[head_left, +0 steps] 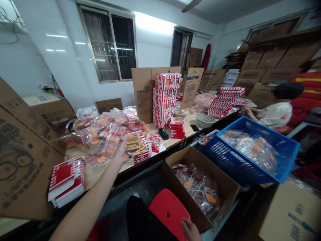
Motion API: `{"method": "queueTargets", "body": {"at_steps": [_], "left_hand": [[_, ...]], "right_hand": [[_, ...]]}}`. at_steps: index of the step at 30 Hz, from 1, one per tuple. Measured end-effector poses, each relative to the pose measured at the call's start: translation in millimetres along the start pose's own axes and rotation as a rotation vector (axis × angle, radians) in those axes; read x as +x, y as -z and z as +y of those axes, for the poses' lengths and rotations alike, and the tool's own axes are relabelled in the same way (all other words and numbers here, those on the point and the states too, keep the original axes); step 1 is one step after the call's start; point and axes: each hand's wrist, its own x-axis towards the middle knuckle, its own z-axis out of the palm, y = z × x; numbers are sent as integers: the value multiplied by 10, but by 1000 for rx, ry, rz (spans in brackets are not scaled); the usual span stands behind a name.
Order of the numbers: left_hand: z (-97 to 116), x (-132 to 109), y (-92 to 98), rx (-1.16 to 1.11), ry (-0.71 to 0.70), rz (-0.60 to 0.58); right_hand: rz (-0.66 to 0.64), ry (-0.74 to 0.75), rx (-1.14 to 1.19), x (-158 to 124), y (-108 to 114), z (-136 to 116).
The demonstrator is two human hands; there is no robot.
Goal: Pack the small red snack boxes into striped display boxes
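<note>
My left hand [122, 153] reaches over the table and grips the left side of an opened red-and-white striped box [142, 155]; part of its fingers is hidden. Tan items in a clear tray [132, 142] show in the box's opening. Just left of this hand lies a heap of clear plastic packets [102, 135] with orange and red contents. My right hand [190, 229] hangs low beside a red stool [169, 207], slightly blurred, fingers loosely apart, with nothing visible in it.
Flat red-and-white cartons [66, 180] lie at the table's left. Striped boxes [164, 105] are stacked behind. A cardboard box [227, 197] of packets and a blue crate [288, 150] stand on the right. Another person [276, 112] sits beyond, near a basket [205, 121].
</note>
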Motion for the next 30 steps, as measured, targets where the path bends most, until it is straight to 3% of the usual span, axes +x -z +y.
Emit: {"method": "queueTargets", "body": {"at_steps": [5, 8, 12, 16, 20, 23, 30], "left_hand": [[-273, 325, -236, 28, 93, -75], [-489, 607, -457, 57, 151, -128], [-847, 1133, -924, 95, 255, -222], [-1268, 1780, -1509, 129, 329, -320], [-1635, 2363, -2018, 159, 364, -408], [-1862, 2673, -2296, 187, 401, -459], [-2500, 3181, -2628, 214, 435, -499]], "right_hand": [[-38, 95, 267, 726, -366, -632], [-12, 135, 420, 1200, -395, -1075], [23, 133, 591, 1889, -157, -1578], [-16, 123, 693, 2578, 232, -1900], [-19, 117, 809, 3108, 628, -1999], [-23, 119, 855, 3355, 904, -1988], [-35, 88, 885, 3765, 1459, -1692]]}}
